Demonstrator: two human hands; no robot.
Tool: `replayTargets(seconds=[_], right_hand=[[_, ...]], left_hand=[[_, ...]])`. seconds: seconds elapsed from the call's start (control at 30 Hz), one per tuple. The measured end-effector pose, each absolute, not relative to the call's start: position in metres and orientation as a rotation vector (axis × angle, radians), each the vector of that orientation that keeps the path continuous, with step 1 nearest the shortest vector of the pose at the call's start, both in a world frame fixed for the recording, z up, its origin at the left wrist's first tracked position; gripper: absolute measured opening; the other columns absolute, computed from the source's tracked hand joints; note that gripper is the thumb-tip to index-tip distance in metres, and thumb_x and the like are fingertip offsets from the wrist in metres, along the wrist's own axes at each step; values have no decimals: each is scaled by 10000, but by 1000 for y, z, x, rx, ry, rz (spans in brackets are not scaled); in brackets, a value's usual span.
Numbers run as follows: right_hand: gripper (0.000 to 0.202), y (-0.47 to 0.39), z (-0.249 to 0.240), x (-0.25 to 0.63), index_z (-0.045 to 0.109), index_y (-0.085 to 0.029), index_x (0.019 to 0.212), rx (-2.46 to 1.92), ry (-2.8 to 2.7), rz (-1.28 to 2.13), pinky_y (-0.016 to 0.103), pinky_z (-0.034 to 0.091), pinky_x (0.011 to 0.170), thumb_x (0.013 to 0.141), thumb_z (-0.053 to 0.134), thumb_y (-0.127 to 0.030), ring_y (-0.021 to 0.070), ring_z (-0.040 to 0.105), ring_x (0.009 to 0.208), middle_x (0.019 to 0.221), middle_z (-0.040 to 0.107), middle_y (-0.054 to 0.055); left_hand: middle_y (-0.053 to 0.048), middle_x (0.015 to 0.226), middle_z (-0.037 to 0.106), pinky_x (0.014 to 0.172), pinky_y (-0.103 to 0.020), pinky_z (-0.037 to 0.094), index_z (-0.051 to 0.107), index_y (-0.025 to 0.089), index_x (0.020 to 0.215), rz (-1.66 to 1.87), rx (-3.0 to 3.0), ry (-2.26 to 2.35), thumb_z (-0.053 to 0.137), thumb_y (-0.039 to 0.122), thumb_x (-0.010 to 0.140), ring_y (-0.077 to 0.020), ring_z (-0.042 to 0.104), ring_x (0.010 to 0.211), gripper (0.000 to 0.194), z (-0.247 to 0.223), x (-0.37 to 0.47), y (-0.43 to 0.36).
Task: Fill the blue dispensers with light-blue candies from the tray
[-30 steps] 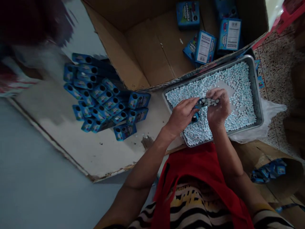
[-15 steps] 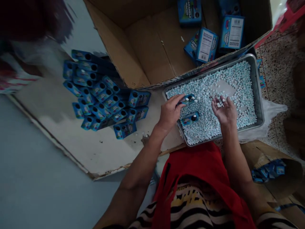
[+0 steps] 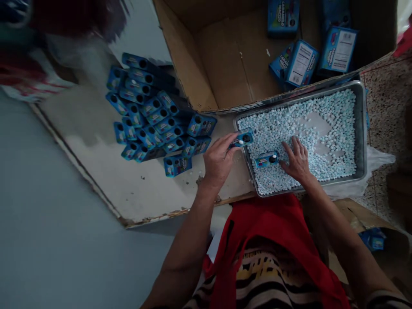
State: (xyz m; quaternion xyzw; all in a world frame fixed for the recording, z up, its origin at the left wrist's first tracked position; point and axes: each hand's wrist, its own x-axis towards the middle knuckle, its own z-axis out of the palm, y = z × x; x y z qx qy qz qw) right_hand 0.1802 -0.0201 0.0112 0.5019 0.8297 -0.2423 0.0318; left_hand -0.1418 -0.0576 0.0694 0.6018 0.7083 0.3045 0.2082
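My left hand (image 3: 218, 162) pinches a small blue candy box (image 3: 246, 135) at the left rim of a metal tray (image 3: 362, 128). The box has a round dark hole in its end, and a white candy sits beside my fingertips. My right hand (image 3: 296, 162) is palm down on the pale blue and white candies (image 3: 277, 116) in the tray, fingers spread. Another blue candy box (image 3: 265, 159) lies on the candies just left of my right fingers, one candy at its hole.
Left of the tray, several blue boxes (image 3: 161, 116) are stacked on the worn white table (image 3: 151, 193), holes facing up. A large cardboard box (image 3: 222, 56) with several bigger blue cartons (image 3: 301, 62) stands behind. At lower right, an open carton (image 3: 350, 214) holds more blue packs.
My left hand has drawn the box back to the tray's left rim. My right hand, earlier palm up with candies in it, has turned over onto the candies. The view has shifted.
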Motion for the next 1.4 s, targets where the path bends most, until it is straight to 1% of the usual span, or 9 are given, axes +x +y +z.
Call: replayTargets(seconds=[0.1, 0.27, 0.4, 0.5, 0.6, 0.73, 1.0, 1.2, 1.4], right_hand=[[629, -3, -5, 168, 586, -248, 1551, 1526, 2524, -747, 601, 437, 1171, 955, 687, -423, 451, 451, 1504, 1680, 473, 204], [309, 30, -15, 160, 740, -201, 1147, 1983, 2315, -1080, 407, 550, 896, 911, 710, -398, 310, 674, 1052, 1192, 731, 149], [328, 39, 0, 169, 665, -236, 893, 2558, 1549, -2139, 264, 470, 604, 816, 778, -534, 164, 607, 710, 808, 671, -2], [390, 33, 14, 181, 637, -236, 850, 2353, 776, -2898, 212, 311, 444, 763, 800, -580, 97, 491, 533, 716, 625, -39], [391, 21, 23, 185, 605, -245, 833, 2044, 435, -3233, 201, 242, 403, 813, 750, -608, 65, 311, 432, 659, 585, -73], [330, 8, 43, 163, 603, -270, 855, 1824, 366, -3563, 242, 367, 440, 883, 715, -579, 95, 319, 443, 630, 522, -88], [393, 8, 98, 112, 576, -256, 705, 1874, 1028, -3647, 326, 532, 654, 923, 660, -573, 154, 548, 649, 711, 539, -2], [480, 5, 100, 101, 538, -268, 656, 2235, 1430, -3326, 339, 514, 670, 957, 588, -639, 168, 500, 631, 633, 434, -11], [397, 17, 80, 113, 488, -271, 701, 2552, 741, -3369, 280, 433, 526, 928, 636, -561, 134, 381, 525, 595, 372, -55]], left_hand=[[-76, 1308, 804, 1136, -447, 609, 785, 272, 1310, 854, 1570, 2125, 761, 380, 993, -276, 762, 1230, 336, 58, -161, -80], [-127, 1247, 799, 1116, -516, 595, 767, 187, 1289, 867, 1145, 2456, 796, 349, 934, -304, 762, 1178, 392, 9, -200, -101], [-176, 1326, 756, 1171, -550, 546, 719, 156, 1380, 906, 1094, 2521, 784, 360, 944, -335, 716, 1278, 486, -6, -204, -103], [-207, 1538, 624, 1270, -584, 448, 629, 201, 1519, 935, 1319, 2512, 822, 463, 926, -374, 569, 1489, 677, 10, -170, -112], [-192, 1568, 608, 1275, -568, 450, 589, 226, 1552, 874, 1600, 2146, 894, 506, 853, -372, 559, 1498, 812, 23, -114, -118], [-102, 1289, 778, 1074, -427, 601, 710, 244, 1380, 772, 1649, 1773, 811, 374, 949, -265, 739, 1200, 461, 23, -59, -104], [-102, 1117, 782, 961, -389, 575, 777, 198, 1273, 832, 1838, 1759, 768, 325, 971, -260, 700, 1051, 328, 57, -46, -75], [-74, 1062, 769, 941, -393, 573, 780, 233, 1237, 756, 1809, 1797, 783, 279, 935, -256, 686, 1013, 306, 58, -36, -68], [-67, 1082, 747, 991, -411, 568, 768, 237, 1239, 774, 1714, 1811, 827, 228, 896, -264, 681, 1066, 348, 56, -38, -65]])
